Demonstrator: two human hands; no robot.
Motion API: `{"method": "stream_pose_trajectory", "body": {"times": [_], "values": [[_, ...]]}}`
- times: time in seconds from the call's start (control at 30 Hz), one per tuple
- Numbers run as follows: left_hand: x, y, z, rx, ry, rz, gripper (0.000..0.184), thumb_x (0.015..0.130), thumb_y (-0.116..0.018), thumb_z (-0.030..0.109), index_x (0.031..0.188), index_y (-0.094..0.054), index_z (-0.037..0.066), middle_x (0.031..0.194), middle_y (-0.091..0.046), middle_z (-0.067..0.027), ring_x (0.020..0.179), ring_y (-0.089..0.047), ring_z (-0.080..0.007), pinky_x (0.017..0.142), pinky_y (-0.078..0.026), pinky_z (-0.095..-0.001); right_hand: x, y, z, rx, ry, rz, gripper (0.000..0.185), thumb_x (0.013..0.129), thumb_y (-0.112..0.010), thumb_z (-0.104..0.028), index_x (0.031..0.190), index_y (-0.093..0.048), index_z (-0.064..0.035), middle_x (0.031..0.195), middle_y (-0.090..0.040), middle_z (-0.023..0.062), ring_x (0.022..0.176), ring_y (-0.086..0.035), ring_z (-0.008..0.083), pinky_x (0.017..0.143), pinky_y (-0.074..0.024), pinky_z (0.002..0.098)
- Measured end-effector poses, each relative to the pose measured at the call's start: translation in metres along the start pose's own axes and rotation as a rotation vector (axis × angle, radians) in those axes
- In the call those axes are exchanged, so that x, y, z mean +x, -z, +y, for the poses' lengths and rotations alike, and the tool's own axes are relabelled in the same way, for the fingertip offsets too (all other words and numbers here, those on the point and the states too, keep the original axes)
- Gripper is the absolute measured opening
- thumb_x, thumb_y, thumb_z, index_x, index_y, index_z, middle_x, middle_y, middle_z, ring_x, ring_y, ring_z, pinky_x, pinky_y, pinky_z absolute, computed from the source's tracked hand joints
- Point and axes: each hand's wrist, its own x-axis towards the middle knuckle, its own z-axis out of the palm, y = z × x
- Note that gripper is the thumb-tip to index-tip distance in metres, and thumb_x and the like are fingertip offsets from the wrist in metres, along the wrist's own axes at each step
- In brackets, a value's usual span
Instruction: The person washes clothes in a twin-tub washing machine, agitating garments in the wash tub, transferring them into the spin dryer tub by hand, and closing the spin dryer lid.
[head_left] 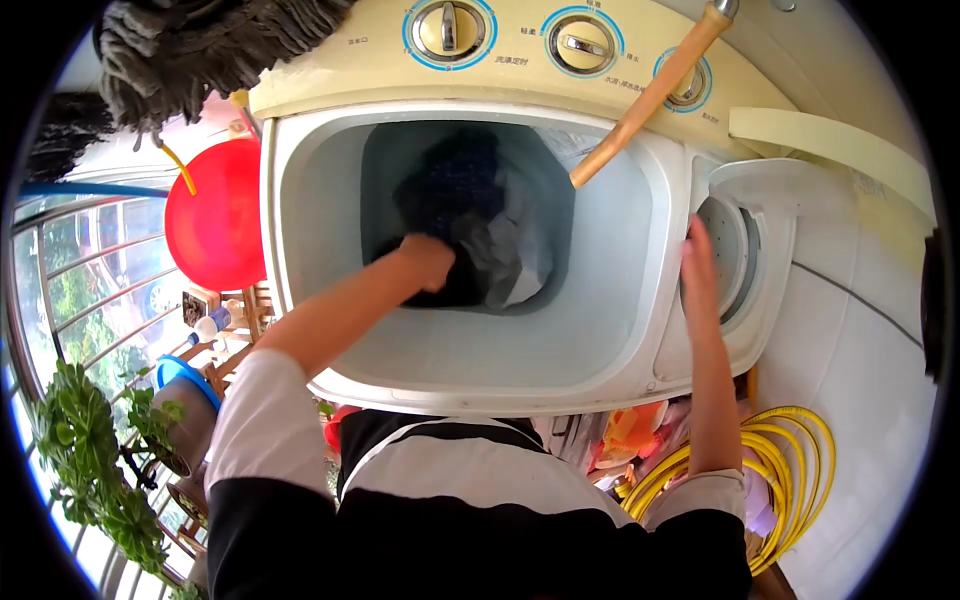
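Note:
My left hand [430,262] reaches down into the wash tub [590,330] of a twin-tub washing machine. Its fingers are curled at a black cloth [462,285], with the fingertips hidden. Around it lie a dark blue garment [465,180] and a crumpled grey-white garment [515,245], at the bottom of the tub. My right hand [698,255] rests with its fingers stretched out on the near rim of the round spin-dryer opening [738,262], whose white lid [775,180] surrounds it at the right. Nothing shows in that hand.
A wooden stick [650,95] slants over the tub's top right corner, before the cream control panel [520,85] with its knobs. A grey mop head [200,60] hangs upper left, above a red basin [215,215]. Potted plants [90,450] stand left; a yellow hose [815,450] lies coiled right.

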Motion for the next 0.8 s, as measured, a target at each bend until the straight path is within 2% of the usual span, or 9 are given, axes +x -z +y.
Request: {"method": "stream_pose_trajectory", "body": {"times": [0.03,0.17,0.23,0.4,0.47,0.53,0.6,0.73,0.8], "values": [[0.023,0.011,-0.010,0.071,0.058,-0.062,0.028,0.073,-0.063,0.019,0.098,-0.068,0.008,0.099,-0.066,-0.0115,0.093,-0.063,-0.0266,0.076,-0.050,-0.0390,-0.010,-0.012,0.004,-0.187,0.167,-0.024,0.061,0.082,-0.059,-0.013,0.136,-0.030,-0.0041,0.135,-0.034,0.0204,0.120,-0.041,0.0345,0.099,-0.0350,0.0401],[0.089,-0.029,-0.049,0.001,0.224,-0.067,0.029,0.075,-0.063,0.020,0.101,-0.067,0.009,0.104,-0.065,-0.0110,0.096,-0.062,-0.0275,0.080,-0.050,-0.0388,-0.022,-0.036,-0.020,-0.406,0.149,0.126,0.078,0.072,-0.068,-0.012,0.135,-0.024,0.0007,0.132,-0.033,0.0234,0.120,-0.038,0.0377,0.099,-0.0344,0.0415],[0.121,-0.088,-0.066,-0.086,0.234,-0.290,0.031,0.075,-0.064,0.021,0.103,-0.066,0.009,0.106,-0.064,-0.0118,0.097,-0.061,-0.0275,0.081,-0.050,-0.0386,-0.023,-0.036,-0.015,-0.437,0.182,0.139,0.077,0.072,-0.067,-0.011,0.135,-0.024,0.0009,0.131,-0.034,0.0233,0.120,-0.039,0.0378,0.099,-0.0348,0.0414],[0.092,-0.097,-0.049,-0.072,0.108,-0.231,0.032,0.072,-0.068,0.023,0.101,-0.065,0.011,0.108,-0.062,-0.0114,0.102,-0.058,-0.0271,0.083,-0.047,-0.0408,-0.023,-0.037,-0.006,-0.477,0.198,0.161,0.076,0.071,-0.065,-0.008,0.135,-0.025,0.0012,0.129,-0.037,0.0231,0.118,-0.041,0.0384,0.098,-0.0354,0.0413],[0.110,-0.083,-0.056,-0.328,0.244,0.177,0.034,0.065,-0.072,0.022,0.096,-0.063,0.012,0.106,-0.060,-0.0097,0.102,-0.056,-0.0300,0.081,-0.046,-0.0431,-0.023,-0.038,-0.011,-0.462,0.183,0.164,0.075,0.070,-0.065,-0.008,0.134,-0.026,0.0011,0.128,-0.038,0.0226,0.117,-0.041,0.0386,0.098,-0.0348,0.0417],[0.133,-0.072,-0.064,-0.335,0.303,0.876,0.036,0.061,-0.074,0.022,0.091,-0.060,0.009,0.103,-0.059,-0.0114,0.101,-0.054,-0.0336,0.079,-0.045,-0.0442,-0.022,-0.038,-0.010,-0.465,0.211,0.177,0.075,0.070,-0.065,-0.008,0.134,-0.027,0.0010,0.127,-0.039,0.0225,0.116,-0.042,0.0383,0.098,-0.0351,0.0416],[0.151,-0.034,-0.076,-0.413,0.362,0.824,0.047,0.063,-0.075,0.023,0.105,-0.058,0.008,0.108,-0.056,-0.0167,0.107,-0.051,-0.0352,0.085,-0.044,-0.0444,-0.023,-0.036,-0.010,-0.477,0.236,0.186,0.075,0.070,-0.065,-0.008,0.134,-0.027,0.0008,0.127,-0.039,0.0225,0.116,-0.042,0.0381,0.097,-0.0353,0.0415],[0.204,-0.062,-0.088,-0.391,0.301,0.899,0.072,0.064,-0.074,0.038,0.123,-0.049,0.006,0.120,-0.051,-0.0230,0.117,-0.045,-0.0361,0.095,-0.038,-0.0455,-0.022,-0.036,-0.012,-0.531,0.256,0.190,0.075,0.068,-0.065,-0.007,0.133,-0.029,-0.0001,0.125,-0.041,0.0219,0.114,-0.043,0.0383,0.095,-0.0370,0.0421],[0.218,-0.089,-0.083,-0.382,0.263,0.339,0.095,0.060,-0.071,0.053,0.134,-0.037,0.004,0.134,-0.040,-0.0233,0.126,-0.036,-0.0359,0.104,-0.030,-0.0455,-0.023,-0.035,-0.013,-0.510,0.251,0.204,0.075,0.067,-0.065,-0.007,0.133,-0.029,-0.0009,0.124,-0.042,0.0218,0.114,-0.043,0.0385,0.095,-0.0374,0.0423]]}}
